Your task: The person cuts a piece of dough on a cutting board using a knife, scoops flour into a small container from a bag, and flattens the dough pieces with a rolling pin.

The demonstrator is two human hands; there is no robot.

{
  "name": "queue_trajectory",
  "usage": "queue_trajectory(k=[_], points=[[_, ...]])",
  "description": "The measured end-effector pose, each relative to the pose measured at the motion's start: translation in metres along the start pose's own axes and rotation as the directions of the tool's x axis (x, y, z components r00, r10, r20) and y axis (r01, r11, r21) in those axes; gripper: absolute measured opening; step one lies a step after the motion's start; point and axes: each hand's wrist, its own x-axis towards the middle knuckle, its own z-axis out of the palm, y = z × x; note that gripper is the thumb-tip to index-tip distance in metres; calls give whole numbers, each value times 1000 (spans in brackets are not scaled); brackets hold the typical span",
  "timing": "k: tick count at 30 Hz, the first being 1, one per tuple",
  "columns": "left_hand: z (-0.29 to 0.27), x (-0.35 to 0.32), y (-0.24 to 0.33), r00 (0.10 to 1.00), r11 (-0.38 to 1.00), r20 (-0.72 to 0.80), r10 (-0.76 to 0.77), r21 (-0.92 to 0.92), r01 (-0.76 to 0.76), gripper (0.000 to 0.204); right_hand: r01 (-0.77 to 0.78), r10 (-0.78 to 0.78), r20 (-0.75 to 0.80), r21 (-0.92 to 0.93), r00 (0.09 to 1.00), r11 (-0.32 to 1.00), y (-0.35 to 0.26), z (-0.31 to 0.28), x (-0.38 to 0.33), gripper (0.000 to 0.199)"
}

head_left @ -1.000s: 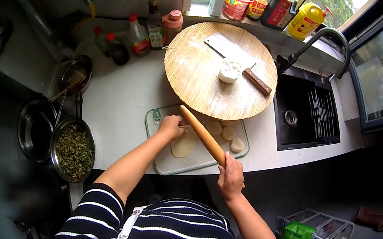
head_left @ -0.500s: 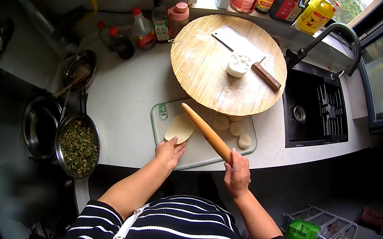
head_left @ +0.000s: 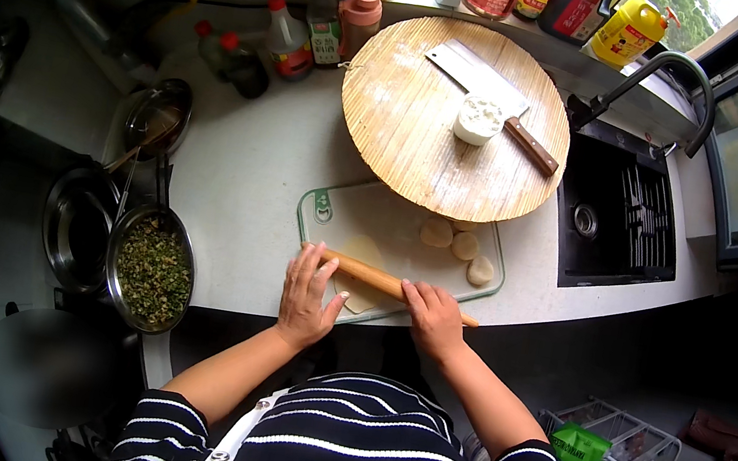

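The white countertop point(head_left: 250, 181) carries everything, and your work sits right at its near edge, which is the first worry: press forward carelessly and the clear glass cutting board point(head_left: 333, 210) with its rounded corners could skate toward you, since nothing visible anchors it. Behind it the large round bamboo board point(head_left: 405, 129) overlaps the glass board's far edge, and on it lie a steel cleaver with a wooden handle point(head_left: 498, 101) and a small white bowl point(head_left: 478, 120). A long push of the pin could bump that bamboo rim and jolt the blade.

To your left, the round metal pan of chopped green filling point(head_left: 153, 268) hangs partly over the counter's edge; an elbow swing from your left arm could tip it.

The wooden rolling pin point(head_left: 380, 279) lies across the near part of the glass board, over a flattened pale dough round point(head_left: 365, 254). Your left hand point(head_left: 308, 294) rests open, palm down, fingers spread on the pin's left end. Your right hand point(head_left: 434, 320) lies palm down over its right part, fingers loosely curled on it. Uneven pressure between the two would likely roll the round lopsided or tear it thin.

Three small pale dough pieces point(head_left: 459, 246) wait just beyond the pin; a long stroke could squash them.
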Motion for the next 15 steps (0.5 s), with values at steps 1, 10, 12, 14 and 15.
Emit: queue_trajectory(k=[1, 10, 12, 14, 15], points=[[-5, 6, -10, 993, 937, 30, 114, 328, -117, 69, -36, 36, -10, -49, 999, 998, 0, 10, -1, 46], [8, 87, -23, 942, 917, 323, -94, 396, -44, 82, -357, 395, 125, -250, 910, 900, 0, 34, 33, 99], [3, 49, -28, 930, 918, 365, -51, 383, -100, 85, -302, 326, 280, -124, 903, 945, -15, 18, 9, 102], [7, -8, -46, 926, 911, 377, -11, 386, -146, 91, -131, 173, 376, -135, 910, 982, -27, 12, -24, 98], [6, -29, -52, 918, 915, 397, 0, 370, -160, 91, -25, 92, 411, -166, 907, 986, -28, 11, -36, 97]])
